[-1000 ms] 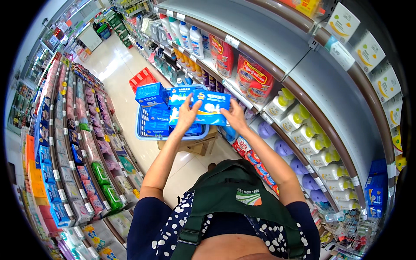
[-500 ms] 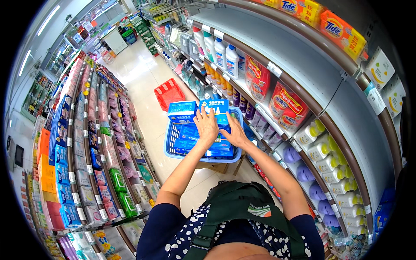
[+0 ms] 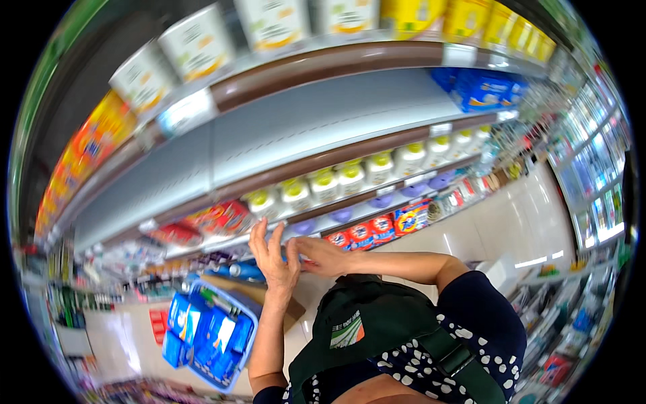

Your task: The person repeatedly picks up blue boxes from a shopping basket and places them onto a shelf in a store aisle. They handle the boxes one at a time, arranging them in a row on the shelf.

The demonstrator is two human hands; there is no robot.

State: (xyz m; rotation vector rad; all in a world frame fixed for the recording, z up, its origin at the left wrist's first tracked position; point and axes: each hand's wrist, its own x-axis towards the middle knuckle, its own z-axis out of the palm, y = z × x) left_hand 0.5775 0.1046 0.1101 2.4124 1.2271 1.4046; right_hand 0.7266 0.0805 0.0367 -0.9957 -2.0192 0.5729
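- Blue cardboard boxes (image 3: 214, 331) are held in the light-blue plastic basket (image 3: 251, 342), heaped to its rim.
- The bare left hand (image 3: 274, 264) is raised to the right of the basket, its fingers spread.
- The bare right hand (image 3: 326, 257) is held just beside the left, farther right from the basket; whether anything is pinched by its fingers cannot be told.
- White plastic bottles with yellow-green caps (image 3: 324, 188) are lined up beyond the basket, to its upper right.
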